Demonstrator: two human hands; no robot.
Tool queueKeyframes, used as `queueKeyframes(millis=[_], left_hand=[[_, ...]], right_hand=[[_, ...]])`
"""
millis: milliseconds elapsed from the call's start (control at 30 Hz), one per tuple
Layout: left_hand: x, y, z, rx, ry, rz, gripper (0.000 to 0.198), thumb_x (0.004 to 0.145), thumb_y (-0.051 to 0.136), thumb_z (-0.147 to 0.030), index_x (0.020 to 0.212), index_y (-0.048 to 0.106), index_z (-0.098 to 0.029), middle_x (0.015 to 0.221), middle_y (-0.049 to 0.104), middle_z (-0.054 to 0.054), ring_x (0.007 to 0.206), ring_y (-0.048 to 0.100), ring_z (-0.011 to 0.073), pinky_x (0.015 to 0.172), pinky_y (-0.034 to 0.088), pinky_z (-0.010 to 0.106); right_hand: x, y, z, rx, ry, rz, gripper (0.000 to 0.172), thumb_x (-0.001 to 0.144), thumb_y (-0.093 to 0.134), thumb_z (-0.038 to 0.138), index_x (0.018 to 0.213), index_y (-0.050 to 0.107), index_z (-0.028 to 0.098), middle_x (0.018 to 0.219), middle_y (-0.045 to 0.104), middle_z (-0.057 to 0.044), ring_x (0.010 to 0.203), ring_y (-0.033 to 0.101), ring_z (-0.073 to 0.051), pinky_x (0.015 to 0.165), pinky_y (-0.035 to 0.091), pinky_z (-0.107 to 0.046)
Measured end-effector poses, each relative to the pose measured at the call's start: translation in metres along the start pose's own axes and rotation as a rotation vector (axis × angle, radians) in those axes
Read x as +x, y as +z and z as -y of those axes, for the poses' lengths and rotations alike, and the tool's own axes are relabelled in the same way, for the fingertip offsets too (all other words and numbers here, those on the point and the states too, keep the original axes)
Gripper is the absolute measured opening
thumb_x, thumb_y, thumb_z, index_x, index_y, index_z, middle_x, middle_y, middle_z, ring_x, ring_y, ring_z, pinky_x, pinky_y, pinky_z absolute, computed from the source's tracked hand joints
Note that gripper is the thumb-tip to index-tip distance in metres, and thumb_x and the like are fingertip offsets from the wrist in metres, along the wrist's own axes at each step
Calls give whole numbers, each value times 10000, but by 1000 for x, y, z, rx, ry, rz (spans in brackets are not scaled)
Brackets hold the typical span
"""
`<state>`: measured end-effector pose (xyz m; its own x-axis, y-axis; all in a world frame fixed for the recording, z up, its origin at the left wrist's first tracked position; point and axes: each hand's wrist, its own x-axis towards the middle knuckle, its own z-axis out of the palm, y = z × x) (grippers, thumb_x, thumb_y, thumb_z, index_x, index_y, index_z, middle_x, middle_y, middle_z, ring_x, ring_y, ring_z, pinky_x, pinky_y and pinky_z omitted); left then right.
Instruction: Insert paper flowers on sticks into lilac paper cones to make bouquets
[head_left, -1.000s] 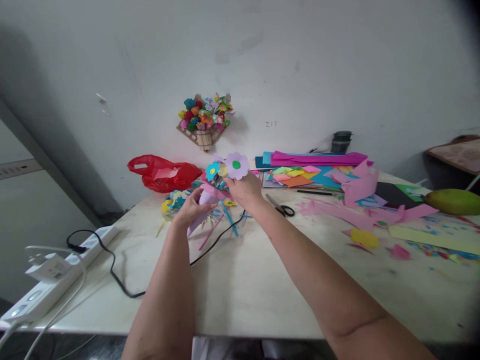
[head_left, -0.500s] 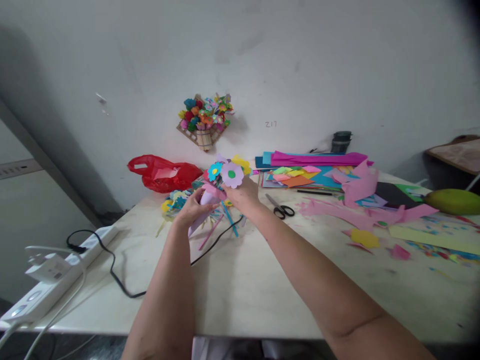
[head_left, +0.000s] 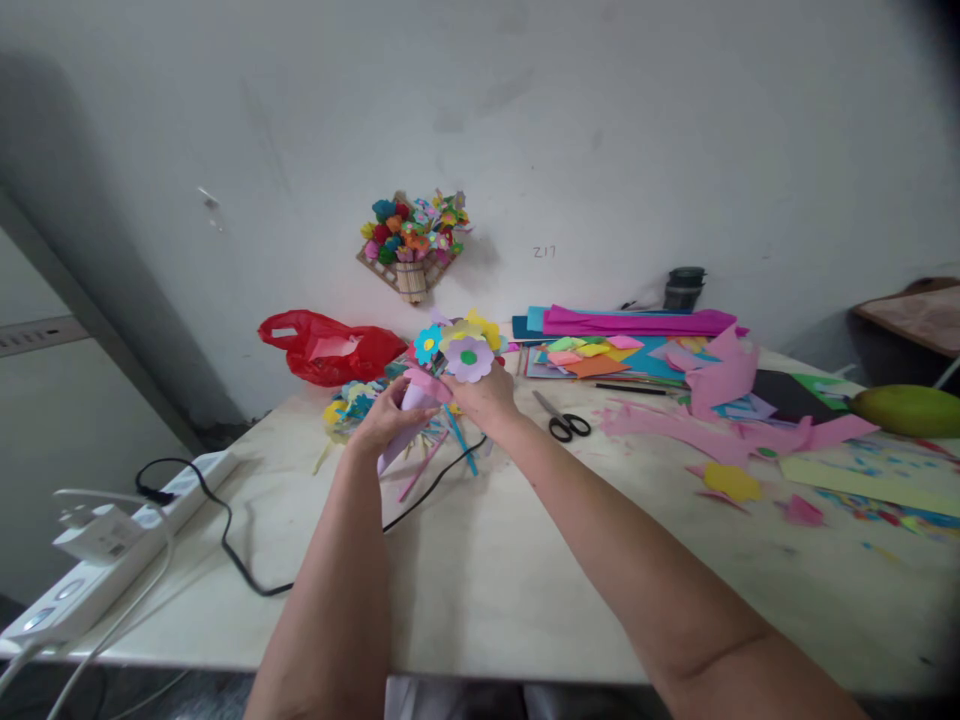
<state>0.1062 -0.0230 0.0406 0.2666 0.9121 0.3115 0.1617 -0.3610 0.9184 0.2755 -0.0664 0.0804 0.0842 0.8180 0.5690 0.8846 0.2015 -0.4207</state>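
My left hand is closed around a lilac paper cone with a pink paper band at its upper end. Several paper flowers rise above the cone: a purple one, a blue one and yellow ones behind. My right hand is at the flowers, just below the purple bloom, with its fingers bent and partly hidden; what they grip I cannot make out. More paper flowers lie behind my left hand, with blue and pink paper strips beside them.
Black-handled scissors lie right of my right arm. Stacked coloured paper and pink scraps cover the table's right. A red plastic bag sits back left, a power strip at the left edge. A black cord crosses the table.
The purple flower has shifted slightly right and down, and another pale yellow bloom shows behind it. My right hand has moved a little at the flowers; my left keeps its hold on the cone.
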Motion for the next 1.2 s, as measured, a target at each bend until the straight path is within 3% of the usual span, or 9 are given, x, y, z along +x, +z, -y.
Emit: queueKeyframes(millis=[233, 533, 733, 867, 1033, 1200], left_hand=[[-1, -2, 1, 8, 13, -8, 594, 539, 785, -317, 1072, 569, -169, 913, 653, 59, 722, 607, 192, 659, 490, 296], [0, -3, 3, 11, 46, -37, 550, 539, 775, -333, 1021, 569, -165, 904, 635, 52, 719, 600, 186, 647, 491, 286], [-1, -3, 0, 11, 56, -40, 535, 547, 778, -325, 1006, 552, -165, 894, 611, 36, 728, 589, 170, 659, 484, 286], [-1, -6, 1, 6, 51, -62, 562, 542, 778, -323, 1030, 549, -164, 887, 616, 38, 712, 584, 163, 652, 480, 287], [-2, -6, 2, 25, 38, -60, 585, 541, 782, -352, 1046, 549, -171, 897, 629, 58, 719, 594, 189, 643, 488, 303], [-3, -5, 0, 12, 50, -56, 606, 541, 784, -369, 1062, 542, -174, 949, 638, 85, 760, 609, 211, 658, 501, 309]], right_hand=[[-7, -3, 4, -6, 27, 10, 385, 864, 489, 466, 910, 734, 172, 868, 728, -124, 869, 669, -238, 707, 457, -284], [-8, 2, 5, 11, 14, -50, 352, 864, 523, 383, 763, 751, 134, 776, 734, -135, 776, 675, -209, 621, 404, -247], [-10, 8, 2, 28, -5, -22, 318, 840, 549, 379, 737, 738, 144, 763, 731, -126, 766, 676, -213, 622, 402, -253], [-13, 8, 3, 99, -48, -79, 333, 838, 544, 410, 741, 729, 150, 726, 725, -103, 717, 662, -191, 618, 391, -247], [-11, 12, 3, 122, -40, -97, 242, 822, 560, 316, 756, 728, 155, 735, 731, -90, 646, 628, -158, 569, 348, -239], [-12, 13, 3, 112, -50, -81, 217, 810, 573, 306, 791, 736, 165, 779, 738, -98, 699, 643, -174, 592, 353, -247]])
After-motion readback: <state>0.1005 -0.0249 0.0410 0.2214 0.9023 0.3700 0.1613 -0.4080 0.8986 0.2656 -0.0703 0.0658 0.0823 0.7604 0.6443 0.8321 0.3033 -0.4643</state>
